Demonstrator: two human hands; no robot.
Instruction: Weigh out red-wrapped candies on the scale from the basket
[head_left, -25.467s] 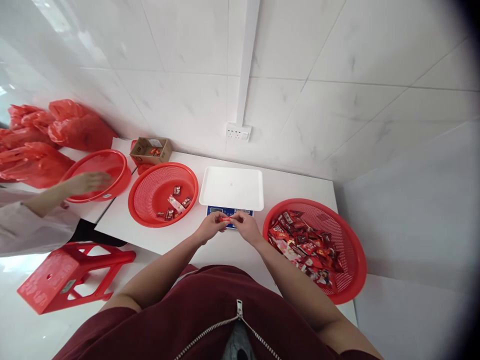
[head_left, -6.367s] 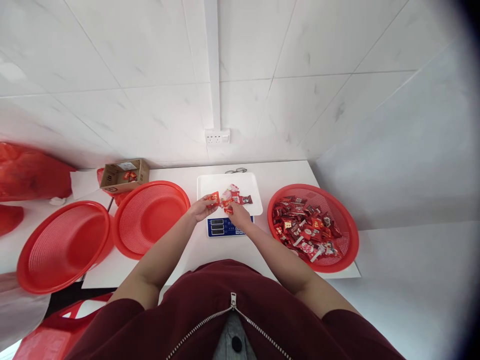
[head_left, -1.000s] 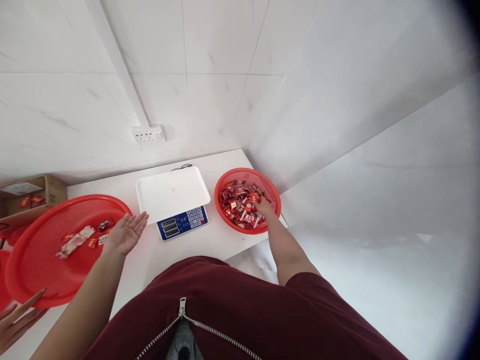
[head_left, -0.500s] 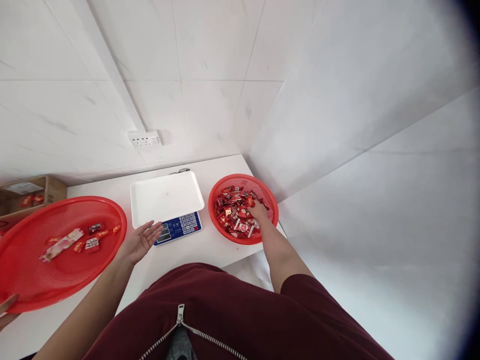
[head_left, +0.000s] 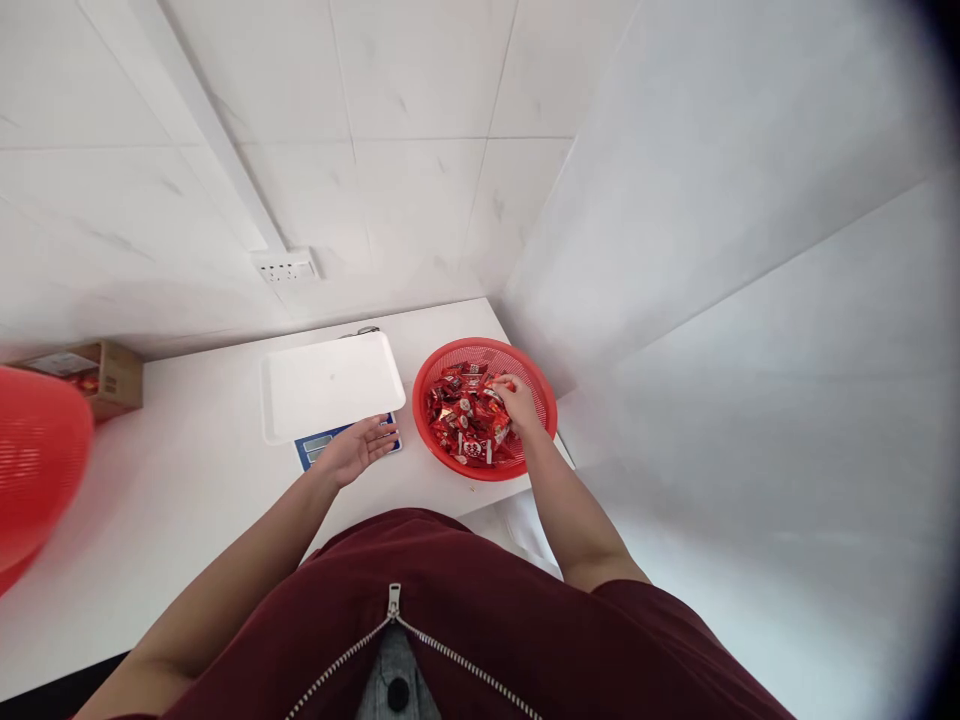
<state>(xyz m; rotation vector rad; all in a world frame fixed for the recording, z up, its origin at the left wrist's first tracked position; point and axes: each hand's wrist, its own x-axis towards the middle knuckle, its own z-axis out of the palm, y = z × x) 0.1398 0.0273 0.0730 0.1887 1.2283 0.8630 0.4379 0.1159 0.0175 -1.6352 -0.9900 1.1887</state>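
Note:
Small wrapped candies point(head_left: 466, 412), mostly red, fill a round red plastic basket point(head_left: 480, 472) at the right end of the table. Inside that basket, my right hand point(head_left: 519, 403) has its fingers pinched together on a red candy packet, partly covered by the fingers. My left hand point(head_left: 356, 452) is empty, palm turned up and fingers apart, above the blue keypad of a weighing scale point(head_left: 315, 445). The scale's white tray point(head_left: 334, 388) has nothing on it.
Another red basket point(head_left: 41, 460), tilted, is cut off by the left edge. Behind it stands a cardboard box point(head_left: 120, 378) with red packets. A wall socket point(head_left: 285, 266) is above the white table point(head_left: 202, 480); a pale wall point(head_left: 712, 420) rises on the right.
The left basket has moved leftward and tilted up, and another person's hand at its rim is out of view. My left hand has shifted right; my right hand has lifted slightly among the candies.

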